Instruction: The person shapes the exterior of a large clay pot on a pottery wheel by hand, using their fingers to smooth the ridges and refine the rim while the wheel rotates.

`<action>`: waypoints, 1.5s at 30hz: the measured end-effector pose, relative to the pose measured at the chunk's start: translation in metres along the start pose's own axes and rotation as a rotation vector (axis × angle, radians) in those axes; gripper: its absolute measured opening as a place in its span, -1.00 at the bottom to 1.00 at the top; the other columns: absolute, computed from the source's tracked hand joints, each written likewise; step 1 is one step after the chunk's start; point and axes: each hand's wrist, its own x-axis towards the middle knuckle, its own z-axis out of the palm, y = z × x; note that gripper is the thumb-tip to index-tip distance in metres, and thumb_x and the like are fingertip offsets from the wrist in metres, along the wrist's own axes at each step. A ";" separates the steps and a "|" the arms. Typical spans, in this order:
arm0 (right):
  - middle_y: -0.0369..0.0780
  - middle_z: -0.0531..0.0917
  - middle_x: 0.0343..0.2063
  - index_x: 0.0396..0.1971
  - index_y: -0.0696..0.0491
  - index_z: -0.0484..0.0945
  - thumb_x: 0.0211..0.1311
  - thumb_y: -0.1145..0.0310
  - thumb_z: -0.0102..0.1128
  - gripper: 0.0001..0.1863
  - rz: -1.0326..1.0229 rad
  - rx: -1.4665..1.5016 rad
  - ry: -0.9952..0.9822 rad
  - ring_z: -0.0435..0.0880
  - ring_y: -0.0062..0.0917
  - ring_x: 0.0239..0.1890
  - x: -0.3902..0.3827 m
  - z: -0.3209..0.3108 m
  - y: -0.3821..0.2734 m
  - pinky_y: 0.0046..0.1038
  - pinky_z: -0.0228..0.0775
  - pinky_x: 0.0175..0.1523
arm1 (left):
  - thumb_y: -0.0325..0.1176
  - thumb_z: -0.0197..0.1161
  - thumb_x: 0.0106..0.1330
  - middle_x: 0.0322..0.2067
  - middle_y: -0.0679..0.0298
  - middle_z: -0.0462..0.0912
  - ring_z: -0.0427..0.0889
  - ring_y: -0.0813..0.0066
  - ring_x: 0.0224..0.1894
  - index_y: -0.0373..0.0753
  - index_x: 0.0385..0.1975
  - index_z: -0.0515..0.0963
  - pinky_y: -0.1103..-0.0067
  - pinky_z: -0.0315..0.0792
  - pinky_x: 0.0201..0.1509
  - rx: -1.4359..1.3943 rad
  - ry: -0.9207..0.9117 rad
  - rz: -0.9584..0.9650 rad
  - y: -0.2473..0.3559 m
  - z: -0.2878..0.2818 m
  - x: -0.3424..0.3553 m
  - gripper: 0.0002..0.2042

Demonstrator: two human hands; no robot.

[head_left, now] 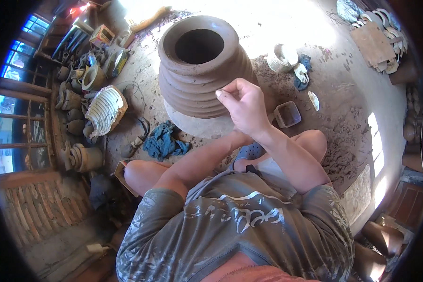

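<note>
A large brown clay pot (171,77) with a thick rounded rim and a ridged wall stands in front of me on a pale round base (192,123). Its mouth is dark inside. My right hand (245,102) is closed in a pinch against the pot's near right side, thumb and forefinger together at a ridge. Whatever lies between those fingertips is too small to make out. My left forearm reaches across beneath the right wrist. Of my left hand (242,137) only a bit shows; its fingers are hidden behind the right hand and wrist.
A crumpled blue cloth (167,140) lies left of the base. To the right are a clear plastic tub (287,114), a white bucket (281,60) and a glove (301,73). Pots and a ribbed plaster-like piece (105,109) crowd the left wall. Boards (371,44) lie far right.
</note>
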 end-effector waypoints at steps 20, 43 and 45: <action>-0.11 0.76 -0.55 0.22 0.27 0.61 0.19 0.50 0.25 -0.46 -0.110 -0.078 -0.510 0.71 -0.64 -0.53 -0.034 -0.009 -0.033 -0.51 0.57 -0.30 | -0.21 0.16 0.46 0.41 -0.26 0.31 0.26 -0.21 0.49 -0.45 0.15 0.56 0.03 0.16 0.55 0.693 -0.313 -0.242 -0.020 -0.041 -0.087 -0.56; -0.15 0.61 -0.36 -0.26 0.14 0.61 0.25 0.32 0.31 -0.80 -0.720 -0.557 -0.382 0.70 -0.23 -0.31 -0.107 -0.045 0.084 -0.26 0.62 -0.19 | 0.19 -0.24 0.69 -0.44 0.32 0.65 0.59 0.57 -0.37 -0.28 -0.12 0.60 0.57 0.46 -0.23 -0.476 -0.028 -0.409 0.032 -0.065 -0.125 -0.37; -0.15 0.60 -0.37 -0.27 0.13 0.60 0.22 0.35 0.25 -0.82 -0.741 -0.584 -0.407 0.69 -0.24 -0.30 -0.110 -0.047 0.089 -0.25 0.62 -0.20 | 0.19 -0.24 0.69 -0.45 0.31 0.62 0.57 0.58 -0.40 -0.28 -0.14 0.60 0.57 0.45 -0.27 -0.464 -0.024 -0.467 0.029 -0.063 -0.123 -0.37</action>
